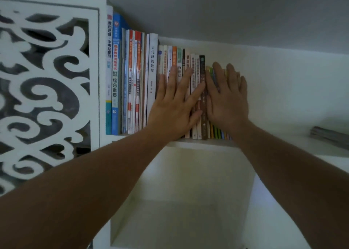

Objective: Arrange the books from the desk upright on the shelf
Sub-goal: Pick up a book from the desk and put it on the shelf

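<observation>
While both hands press the books, a carved panel flanks them.

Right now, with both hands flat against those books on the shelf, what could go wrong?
1. The thin coloured books at the right end have nothing beside them but open shelf; when the right hand lets go they may tip or slide right.
2. The spines stand close to the shelf's front edge, so a nudge from the left hand could drag one off.
3. The stack lying flat at far right has yet to be stood upright.
</observation>
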`<state>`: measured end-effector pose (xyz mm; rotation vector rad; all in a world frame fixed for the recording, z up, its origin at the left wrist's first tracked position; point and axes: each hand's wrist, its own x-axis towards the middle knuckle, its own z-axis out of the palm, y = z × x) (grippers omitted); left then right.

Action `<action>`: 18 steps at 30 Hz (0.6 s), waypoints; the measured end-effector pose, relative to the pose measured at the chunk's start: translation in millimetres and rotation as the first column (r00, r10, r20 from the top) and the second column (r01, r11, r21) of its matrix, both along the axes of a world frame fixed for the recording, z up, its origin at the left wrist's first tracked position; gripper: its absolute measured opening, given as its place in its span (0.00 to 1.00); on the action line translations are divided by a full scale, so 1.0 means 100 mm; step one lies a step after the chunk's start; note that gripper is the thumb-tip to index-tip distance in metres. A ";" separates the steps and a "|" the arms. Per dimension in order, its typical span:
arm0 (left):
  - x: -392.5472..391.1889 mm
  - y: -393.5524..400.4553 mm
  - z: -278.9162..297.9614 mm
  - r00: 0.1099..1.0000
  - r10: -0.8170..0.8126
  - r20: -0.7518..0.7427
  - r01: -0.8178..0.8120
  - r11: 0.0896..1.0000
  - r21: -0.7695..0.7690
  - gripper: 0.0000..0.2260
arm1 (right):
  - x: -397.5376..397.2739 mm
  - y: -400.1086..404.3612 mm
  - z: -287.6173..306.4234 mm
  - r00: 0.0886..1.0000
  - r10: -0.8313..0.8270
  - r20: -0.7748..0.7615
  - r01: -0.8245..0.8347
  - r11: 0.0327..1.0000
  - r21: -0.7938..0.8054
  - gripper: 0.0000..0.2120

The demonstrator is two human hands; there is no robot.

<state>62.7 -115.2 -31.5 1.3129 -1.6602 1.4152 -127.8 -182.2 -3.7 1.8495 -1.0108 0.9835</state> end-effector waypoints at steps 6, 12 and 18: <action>0.00 0.04 -0.20 0.999 -0.031 -0.026 0.033 0.997 0.067 0.34 | -0.18 0.23 -0.01 0.996 0.082 0.033 -0.085 0.990 0.110 0.39; -0.12 0.05 -0.12 0.987 0.126 -0.098 -0.091 0.949 0.302 0.39 | -0.39 0.18 -0.40 0.805 -0.100 0.585 -0.365 0.694 0.621 0.40; -0.13 0.09 -0.43 0.985 0.056 -0.165 0.004 0.940 0.341 0.36 | -0.42 0.31 -0.48 0.903 -0.173 0.394 -0.196 0.652 0.733 0.52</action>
